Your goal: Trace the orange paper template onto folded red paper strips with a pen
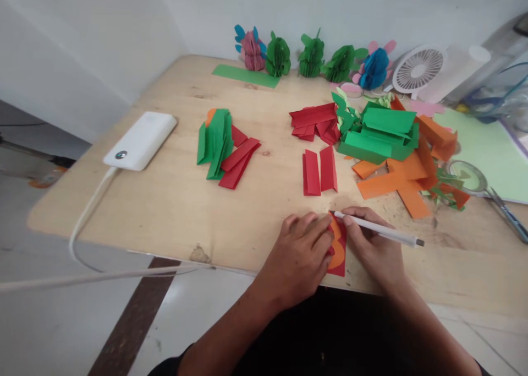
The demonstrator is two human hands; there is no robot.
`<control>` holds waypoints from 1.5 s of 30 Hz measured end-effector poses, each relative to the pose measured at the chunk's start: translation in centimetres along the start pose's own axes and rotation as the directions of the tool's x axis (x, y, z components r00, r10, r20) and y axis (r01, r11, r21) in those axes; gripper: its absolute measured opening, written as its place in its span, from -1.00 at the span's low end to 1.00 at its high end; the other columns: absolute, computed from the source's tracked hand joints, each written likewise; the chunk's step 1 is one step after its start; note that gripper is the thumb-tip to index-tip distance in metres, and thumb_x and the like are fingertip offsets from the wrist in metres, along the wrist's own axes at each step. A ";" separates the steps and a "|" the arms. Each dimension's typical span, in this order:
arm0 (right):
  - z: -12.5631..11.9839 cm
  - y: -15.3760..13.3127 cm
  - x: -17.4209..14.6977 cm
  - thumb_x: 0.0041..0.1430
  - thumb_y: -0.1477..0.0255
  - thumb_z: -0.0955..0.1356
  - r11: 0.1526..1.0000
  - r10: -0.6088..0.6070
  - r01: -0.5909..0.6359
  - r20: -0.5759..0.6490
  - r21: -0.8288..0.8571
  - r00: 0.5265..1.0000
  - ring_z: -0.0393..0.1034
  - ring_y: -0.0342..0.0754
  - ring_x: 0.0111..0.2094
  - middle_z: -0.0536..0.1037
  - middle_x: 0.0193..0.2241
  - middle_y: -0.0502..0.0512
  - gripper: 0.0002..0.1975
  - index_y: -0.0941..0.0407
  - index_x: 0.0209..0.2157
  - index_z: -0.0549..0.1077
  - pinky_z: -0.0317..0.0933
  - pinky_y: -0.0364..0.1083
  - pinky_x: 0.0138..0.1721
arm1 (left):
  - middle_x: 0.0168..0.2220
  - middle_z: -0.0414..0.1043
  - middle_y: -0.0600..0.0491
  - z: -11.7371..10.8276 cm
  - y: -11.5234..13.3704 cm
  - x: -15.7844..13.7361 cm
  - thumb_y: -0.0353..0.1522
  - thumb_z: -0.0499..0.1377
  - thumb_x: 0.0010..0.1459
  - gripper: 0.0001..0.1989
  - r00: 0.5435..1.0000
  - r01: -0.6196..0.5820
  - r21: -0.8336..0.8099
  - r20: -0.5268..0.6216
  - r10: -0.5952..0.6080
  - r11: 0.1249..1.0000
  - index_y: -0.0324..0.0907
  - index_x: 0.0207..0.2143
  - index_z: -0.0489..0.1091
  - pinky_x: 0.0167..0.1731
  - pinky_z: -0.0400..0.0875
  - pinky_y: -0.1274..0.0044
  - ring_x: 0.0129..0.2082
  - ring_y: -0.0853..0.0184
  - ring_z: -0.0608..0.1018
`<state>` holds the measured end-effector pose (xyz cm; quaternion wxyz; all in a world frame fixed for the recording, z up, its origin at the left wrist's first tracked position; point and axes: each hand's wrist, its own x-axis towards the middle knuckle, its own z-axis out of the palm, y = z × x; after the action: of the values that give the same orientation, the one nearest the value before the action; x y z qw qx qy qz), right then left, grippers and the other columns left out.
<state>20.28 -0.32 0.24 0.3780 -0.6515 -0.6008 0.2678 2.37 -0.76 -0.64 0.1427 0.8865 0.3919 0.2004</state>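
Note:
Near the front edge of the table, my left hand lies over an orange paper template, its spread, bent fingers pressing down on it. Beneath the template is a folded red paper piece, partly covered by that hand. My right hand is closed round a white pen. The pen's tip touches or nearly touches the top edge of the template, close to my left fingertips. Just beyond my hands lie two folded red paper strips, side by side.
Folded green papers, red papers and orange strips are heaped on the right, by scissors and tape. More folded pieces and a white power bank lie left. Paper figures and a fan line the wall.

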 end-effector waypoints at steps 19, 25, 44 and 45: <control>-0.1 -0.1 -0.3 0.23 0.27 0.32 0.994 -0.057 0.058 0.011 -0.087 0.998 0.49 -0.10 -0.39 0.62 -0.33 0.03 -0.82 0.03 -0.25 0.53 0.37 -0.09 -0.29 | 0.20 0.31 -0.05 0.0 -0.1 0.1 -0.36 0.01 0.29 -0.74 1.000 -0.019 -0.012 -0.012 0.019 1.000 -0.22 -0.02 0.36 0.11 0.19 0.18 0.19 0.09 0.29; -0.2 -0.3 -0.6 0.23 0.29 0.32 0.994 -0.064 0.064 0.006 -0.094 0.998 0.50 -0.09 -0.37 0.62 -0.33 0.02 -0.83 0.01 -0.24 0.53 0.38 -0.10 -0.28 | 0.19 0.32 -0.07 0.1 -0.1 0.1 -0.37 0.01 0.29 -0.73 1.000 -0.023 -0.003 -0.016 0.023 1.000 -0.23 -0.02 0.37 0.11 0.20 0.18 0.17 0.09 0.30; -0.9 -0.4 -2.1 0.23 0.31 0.32 0.969 -0.146 0.134 -0.046 -0.207 0.988 0.49 -0.10 -0.44 0.62 -0.39 0.01 -0.85 0.04 -0.29 0.50 0.37 -0.09 -0.32 | 0.20 0.30 -0.06 -0.1 0.0 0.2 -0.36 0.00 0.29 -0.70 0.999 -0.028 -0.012 0.028 0.029 1.000 -0.20 0.02 0.38 0.11 0.17 0.19 0.17 0.08 0.28; -0.9 -0.4 -2.2 0.24 0.31 0.32 0.967 -0.159 0.145 -0.049 -0.212 0.986 0.49 -0.10 -0.43 0.62 -0.39 0.01 -0.86 0.04 -0.30 0.50 0.37 -0.09 -0.31 | 0.20 0.30 -0.06 -0.1 0.0 0.2 -0.36 0.00 0.29 -0.70 0.999 -0.029 -0.015 0.027 0.029 0.999 -0.20 0.02 0.38 0.11 0.17 0.18 0.17 0.08 0.27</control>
<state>20.52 -2.63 0.87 0.3471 -0.6478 -0.6608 0.1523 2.49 -0.58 -0.54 0.1515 0.8937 0.3757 0.1931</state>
